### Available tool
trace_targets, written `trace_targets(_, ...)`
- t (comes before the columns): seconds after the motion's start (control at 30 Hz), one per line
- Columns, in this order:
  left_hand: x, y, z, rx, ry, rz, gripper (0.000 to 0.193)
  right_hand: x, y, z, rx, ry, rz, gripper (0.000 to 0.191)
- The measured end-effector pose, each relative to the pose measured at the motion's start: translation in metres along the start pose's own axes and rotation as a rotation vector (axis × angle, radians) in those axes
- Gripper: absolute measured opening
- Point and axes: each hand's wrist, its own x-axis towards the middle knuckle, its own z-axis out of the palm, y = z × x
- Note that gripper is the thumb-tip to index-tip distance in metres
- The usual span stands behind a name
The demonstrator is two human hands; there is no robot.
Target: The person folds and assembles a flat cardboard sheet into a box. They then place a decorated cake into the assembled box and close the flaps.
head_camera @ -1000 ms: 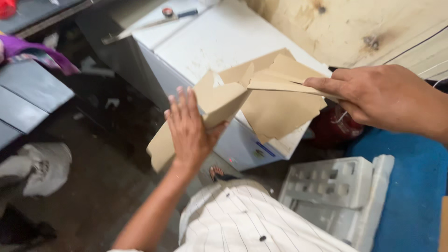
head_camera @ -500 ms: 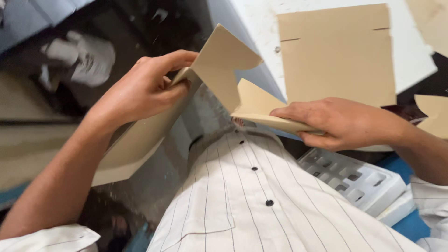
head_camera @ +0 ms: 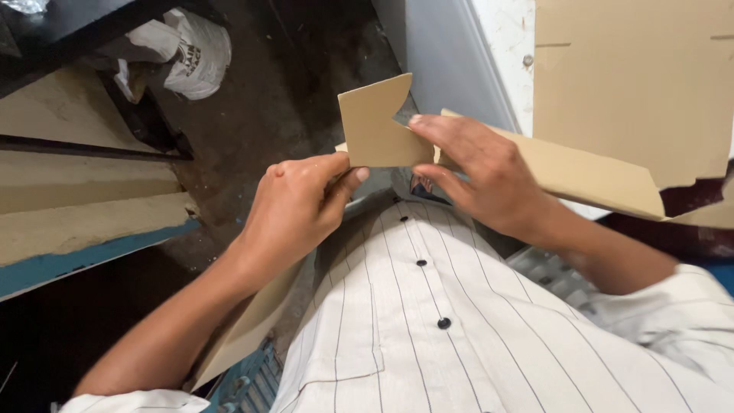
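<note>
The cardboard blank [head_camera: 535, 164] lies lengthwise left to right, one flap upright; left hand [head_camera: 298, 210] and right hand [head_camera: 482, 176] both pinch it.

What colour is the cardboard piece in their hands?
Plain tan-brown cardboard piece, seen in the head view.

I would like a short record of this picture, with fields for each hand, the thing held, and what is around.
left hand: pinches the lower left edge of the cardboard flap
right hand: grips the cardboard piece, fingertips on the flap
flap: upright, with a curved cut-out on its right side
cardboard piece: long, runs to the right under the flat sheet
sheet: lies on the white table
floor: white bag at upper left
clothing: striped shirt with dark buttons
</note>
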Motion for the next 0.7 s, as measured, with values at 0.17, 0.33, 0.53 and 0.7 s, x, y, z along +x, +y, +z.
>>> trace_targets(0.17,-0.025,-0.018,-0.02,0.001,-0.054,-0.211,0.019,0.004,-0.033,0.047,0.025,0.073,0.062,0.049)
trace_targets(0.33,-0.044,-0.043,-0.028,0.024,-0.032,-0.193,0.02,0.005,-0.051,0.082,-0.036,0.076,0.025,0.035)
trace_targets(0.53,-0.063,-0.051,-0.022,0.038,0.097,-0.094,0.035,0.003,-0.066,0.098,0.05,0.182,0.016,0.019)
trace_targets(0.7,-0.073,-0.048,-0.011,0.161,0.164,0.074,0.056,0.011,-0.072,0.094,0.085,0.248,0.033,0.017)
